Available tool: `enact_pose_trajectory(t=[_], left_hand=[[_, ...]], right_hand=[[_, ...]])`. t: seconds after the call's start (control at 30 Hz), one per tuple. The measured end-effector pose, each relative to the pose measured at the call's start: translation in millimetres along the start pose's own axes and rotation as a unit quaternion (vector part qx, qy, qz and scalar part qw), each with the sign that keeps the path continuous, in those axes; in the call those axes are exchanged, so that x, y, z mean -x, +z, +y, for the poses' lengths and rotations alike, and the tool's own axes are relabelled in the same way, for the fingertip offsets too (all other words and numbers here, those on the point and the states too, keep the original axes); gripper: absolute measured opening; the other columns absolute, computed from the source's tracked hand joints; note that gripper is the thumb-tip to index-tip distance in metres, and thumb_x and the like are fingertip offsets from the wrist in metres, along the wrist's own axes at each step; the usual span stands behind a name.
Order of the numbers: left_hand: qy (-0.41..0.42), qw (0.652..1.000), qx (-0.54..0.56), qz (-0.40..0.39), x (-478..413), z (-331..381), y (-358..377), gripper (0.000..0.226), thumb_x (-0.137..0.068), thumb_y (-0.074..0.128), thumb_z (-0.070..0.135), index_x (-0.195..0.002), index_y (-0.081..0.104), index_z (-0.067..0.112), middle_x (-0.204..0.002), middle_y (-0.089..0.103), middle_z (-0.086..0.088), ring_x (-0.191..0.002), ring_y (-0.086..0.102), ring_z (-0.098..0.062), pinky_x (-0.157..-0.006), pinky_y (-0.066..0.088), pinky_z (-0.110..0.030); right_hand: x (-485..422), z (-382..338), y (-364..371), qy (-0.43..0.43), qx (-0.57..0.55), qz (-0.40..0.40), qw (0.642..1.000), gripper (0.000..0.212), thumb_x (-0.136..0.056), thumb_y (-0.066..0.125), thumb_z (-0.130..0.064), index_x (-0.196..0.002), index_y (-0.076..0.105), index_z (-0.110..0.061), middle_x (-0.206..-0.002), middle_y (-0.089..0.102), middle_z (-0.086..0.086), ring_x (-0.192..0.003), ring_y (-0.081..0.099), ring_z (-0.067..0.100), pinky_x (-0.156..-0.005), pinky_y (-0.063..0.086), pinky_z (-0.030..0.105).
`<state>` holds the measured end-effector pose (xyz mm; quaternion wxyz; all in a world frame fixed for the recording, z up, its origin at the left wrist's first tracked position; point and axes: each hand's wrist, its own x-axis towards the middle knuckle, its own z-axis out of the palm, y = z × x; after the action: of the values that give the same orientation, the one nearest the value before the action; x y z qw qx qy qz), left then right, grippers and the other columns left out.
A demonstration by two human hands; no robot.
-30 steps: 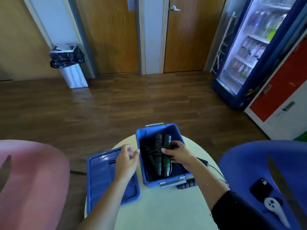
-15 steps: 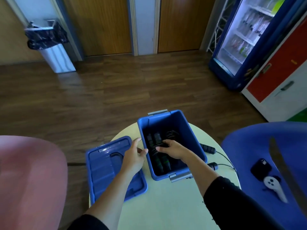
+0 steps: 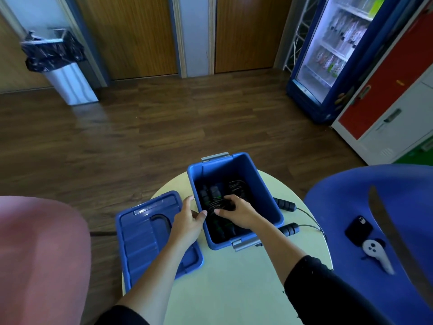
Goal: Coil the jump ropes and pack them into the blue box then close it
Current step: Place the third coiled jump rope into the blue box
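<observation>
Right hand (image 3: 236, 213) has sunk into blue box (image 3: 266, 195), fingers curled on jump ropes (image 3: 237, 186); left hand (image 3: 188, 220) grips its wall.

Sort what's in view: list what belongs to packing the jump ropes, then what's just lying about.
Job: blue box, its lid, coiled jump ropes inside, loose jump rope on the table.
Lying about: phone, white controller, blue chair, trash bin, drinks fridge.

We see through one head-worn wide-angle camera, looking forward and down, close above the tabletop (image 3: 225, 282).
</observation>
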<state>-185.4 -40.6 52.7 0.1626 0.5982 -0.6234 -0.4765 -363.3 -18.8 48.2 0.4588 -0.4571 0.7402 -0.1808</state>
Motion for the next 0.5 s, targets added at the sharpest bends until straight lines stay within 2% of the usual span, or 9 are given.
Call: enact_pose_trajectory(t=[0.07,0.1,0.17,0.2,0.27,0.33,0.4,0.5], left_hand=[[0.006,1.000,-0.016,0.015,6.1,3.2,3.9,0.053,-0.094,0.057,0.033,-0.141,0.035,0.024,-0.086,0.061,0.001,-0.085,0.064,-0.023,-0.071,0.053,-0.039],[0.013,0.999,-0.032,0.031,10.7,5.0,6.6,0.052,-0.094,0.057,0.034,-0.141,0.037,0.023,-0.095,0.062,-0.001,-0.092,0.062,-0.023,-0.073,0.049,-0.034],[0.038,0.993,-0.071,0.091,22.7,7.5,13.8,0.052,-0.092,0.059,0.035,-0.138,0.042,0.020,-0.115,0.058,-0.008,-0.107,0.055,-0.025,-0.079,0.044,-0.031],[0.056,0.986,-0.093,0.128,30.6,10.2,18.8,0.050,-0.090,0.062,0.035,-0.135,0.047,0.019,-0.115,0.056,-0.010,-0.109,0.052,-0.027,-0.081,0.043,-0.032],[0.098,0.969,-0.123,0.192,48.8,16.7,35.5,0.042,-0.086,0.067,0.031,-0.124,0.057,0.017,-0.106,0.057,-0.011,-0.105,0.050,-0.028,-0.083,0.040,-0.030],[0.125,0.961,-0.101,0.226,69.0,27.5,58.7,0.032,-0.083,0.071,0.024,-0.113,0.063,0.017,-0.099,0.057,-0.007,-0.101,0.050,-0.025,-0.080,0.038,-0.026],[0.138,0.963,-0.063,0.223,87.6,38.8,87.1,0.024,-0.081,0.073,0.020,-0.104,0.066,0.018,-0.090,0.057,0.001,-0.093,0.053,-0.020,-0.076,0.040,-0.025],[0.135,0.976,-0.050,0.166,107.7,48.9,139.8,0.016,-0.083,0.071,0.021,-0.098,0.067,0.022,-0.084,0.062,0.009,-0.089,0.057,-0.015,-0.077,0.046,-0.027]], right_hand=[[4.8,3.2,-3.6,-0.013,0.007,-0.001,1.000,0.078,-0.080,0.070,-0.051,-0.144,0.039,-0.018,-0.142,0.047,0.008,-0.128,0.047,0.023,-0.100,0.042,0.031],[8.9,5.2,-6.6,-0.023,0.010,0.001,1.000,0.077,-0.081,0.069,-0.050,-0.144,0.040,-0.017,-0.140,0.049,0.008,-0.126,0.049,0.021,-0.099,0.042,0.030],[20.4,11.0,-14.8,-0.049,0.004,0.024,0.999,0.070,-0.082,0.070,-0.048,-0.140,0.044,-0.018,-0.132,0.052,0.005,-0.117,0.053,0.018,-0.094,0.043,0.025],[28.1,14.4,-21.2,-0.062,-0.009,0.043,0.997,0.065,-0.082,0.070,-0.045,-0.137,0.048,-0.020,-0.127,0.055,0.003,-0.110,0.055,0.016,-0.089,0.042,0.021],[45.2,25.5,-37.7,-0.089,-0.052,0.090,0.991,0.049,-0.082,0.072,-0.038,-0.126,0.058,-0.021,-0.113,0.060,-0.001,-0.090,0.057,0.012,-0.077,0.041,0.013],[61.6,43.1,-60.2,-0.110,-0.098,0.133,0.980,0.031,-0.083,0.073,-0.030,-0.111,0.066,-0.020,-0.094,0.065,-0.007,-0.075,0.054,0.008,-0.071,0.040,0.012],[74.8,66.8,-85.4,-0.110,-0.134,0.163,0.971,0.019,-0.084,0.073,-0.024,-0.101,0.069,-0.018,-0.082,0.065,-0.009,-0.070,0.051,0.008,-0.068,0.040,0.012],[86.3,109.7,-118.6,-0.083,-0.127,0.202,0.968,0.016,-0.086,0.071,-0.024,-0.100,0.067,-0.018,-0.087,0.067,-0.002,-0.067,0.051,0.008,-0.060,0.040,0.007]])
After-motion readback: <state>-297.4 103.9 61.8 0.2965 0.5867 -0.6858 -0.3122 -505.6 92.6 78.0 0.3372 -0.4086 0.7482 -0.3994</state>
